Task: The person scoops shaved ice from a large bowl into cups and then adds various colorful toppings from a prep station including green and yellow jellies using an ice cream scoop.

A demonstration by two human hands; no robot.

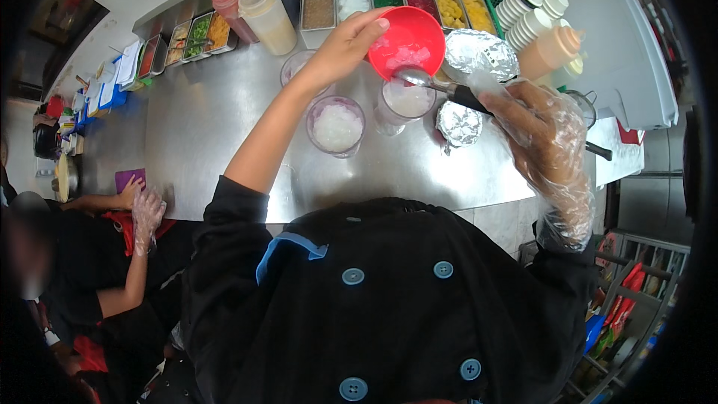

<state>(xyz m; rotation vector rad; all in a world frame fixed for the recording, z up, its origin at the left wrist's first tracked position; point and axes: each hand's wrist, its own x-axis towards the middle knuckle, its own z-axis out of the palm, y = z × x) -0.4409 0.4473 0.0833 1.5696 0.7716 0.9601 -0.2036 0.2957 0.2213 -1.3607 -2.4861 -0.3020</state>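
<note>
My bare left hand (pixel 350 45) tilts a red bowl (pixel 412 28) by its rim, and translucent pale pieces lie inside. In a clear plastic glove, my right hand (pixel 538 123) grips the black handle of a metal spoon (pixel 415 76). The spoon's head is at the bowl's lower edge, above a glass (pixel 406 102) of whitish contents. To the left stands a second glass (pixel 337 126) filled with white, ice-like pieces. A third glass (pixel 297 64) is partly hidden behind my left forearm. Near my right hand sit a small foil-covered container (pixel 460 123) and a larger foil-covered one (pixel 481 56).
Topping trays (pixel 387 0) line the back of the steel counter (pixel 213 123), beside squeeze bottles (pixel 268 19). Stacked paper cups (pixel 527 5) and an orange-filled bottle (pixel 547 53) stand at right. At left, a co-worker's gloved hand (pixel 147 213) rests near the counter edge.
</note>
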